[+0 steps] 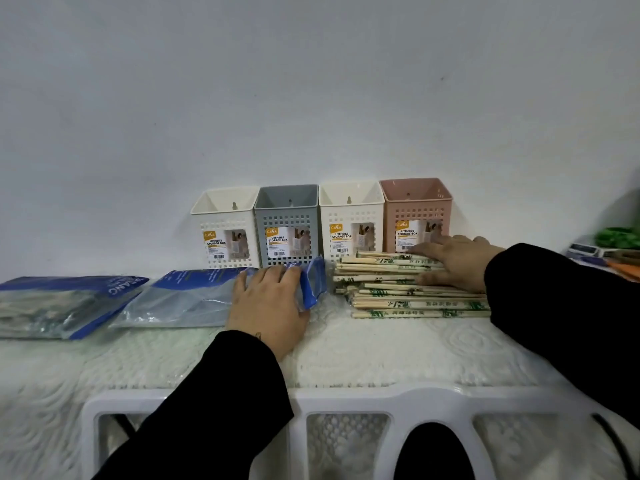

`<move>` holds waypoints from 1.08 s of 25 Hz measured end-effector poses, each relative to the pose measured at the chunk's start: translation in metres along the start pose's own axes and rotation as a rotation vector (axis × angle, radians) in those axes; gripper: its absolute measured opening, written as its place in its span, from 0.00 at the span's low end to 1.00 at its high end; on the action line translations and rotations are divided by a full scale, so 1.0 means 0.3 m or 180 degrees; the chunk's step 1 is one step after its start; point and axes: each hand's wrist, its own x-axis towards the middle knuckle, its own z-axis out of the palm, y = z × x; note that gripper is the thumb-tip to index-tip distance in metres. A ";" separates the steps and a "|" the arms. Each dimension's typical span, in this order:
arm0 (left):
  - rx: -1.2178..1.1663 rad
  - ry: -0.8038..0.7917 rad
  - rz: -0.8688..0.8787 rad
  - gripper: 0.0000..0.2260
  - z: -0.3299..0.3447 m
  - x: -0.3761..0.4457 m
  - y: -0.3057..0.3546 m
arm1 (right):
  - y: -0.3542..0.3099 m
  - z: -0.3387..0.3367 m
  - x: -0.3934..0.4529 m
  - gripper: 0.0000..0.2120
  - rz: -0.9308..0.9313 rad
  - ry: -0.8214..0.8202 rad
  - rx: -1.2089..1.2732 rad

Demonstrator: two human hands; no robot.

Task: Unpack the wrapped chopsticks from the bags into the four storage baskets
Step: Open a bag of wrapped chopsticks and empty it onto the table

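Chopsticks in paper wrappers printed with green bamboo (412, 289) lie in a loose heap on the counter, right of centre, just in front of the two right-hand baskets. Nearest the camera stands a white plastic chair back with cut-out openings (346, 400), pushed up against the counter (381, 351), which is covered with a white embossed cloth. Two black sleeves (225, 393) reach over it. The left hand (268, 304) rests palm down on the mouth end of a flattened, see-through plastic bag with blue edging (180, 299); its fingers curl over the bag's crumpled blue rim and grip it. The right hand (453, 263) lies flat on the far right part of the chopstick heap, fingers straight and slightly spread, pressing down on the wrappers. Further left, at the frame's edge, a second clear bag with a blue printed band (59, 303) lies flat and looks full; what it holds is too blurred to tell. Behind all this, lined up side by side against the pale wall, stand four perforated plastic baskets with shop labels on their fronts: a white one (227, 230), a grey one (287, 223), another white one (351, 220) and a pink one (415, 209). At the far right edge are some blurred green and orange items (616, 244)
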 end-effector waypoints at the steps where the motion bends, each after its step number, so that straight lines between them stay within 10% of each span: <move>1: 0.0006 -0.0011 0.0004 0.25 0.002 0.000 0.000 | -0.016 0.005 -0.008 0.41 0.0066 0.0110 -0.0027; 12: -0.0188 -0.0184 0.0092 0.31 -0.026 -0.014 0.001 | -0.176 0.058 -0.001 0.38 0.0056 -0.0173 0.0413; 17: -0.1361 0.0313 -0.0153 0.37 -0.094 -0.059 -0.116 | -0.346 -0.004 -0.038 0.28 -0.0103 0.0980 0.0706; 19: -0.1229 0.0798 -0.0711 0.32 -0.087 -0.033 -0.258 | -0.461 -0.027 -0.043 0.29 0.0018 0.1062 0.1235; 22: -0.0492 0.0033 -0.1635 0.26 -0.071 0.004 -0.426 | -0.602 -0.041 -0.038 0.28 0.0128 0.0980 0.2155; 27: -0.1160 -0.0064 -0.1828 0.27 -0.074 -0.010 -0.512 | -0.690 -0.010 -0.037 0.07 -0.0091 0.0830 0.4993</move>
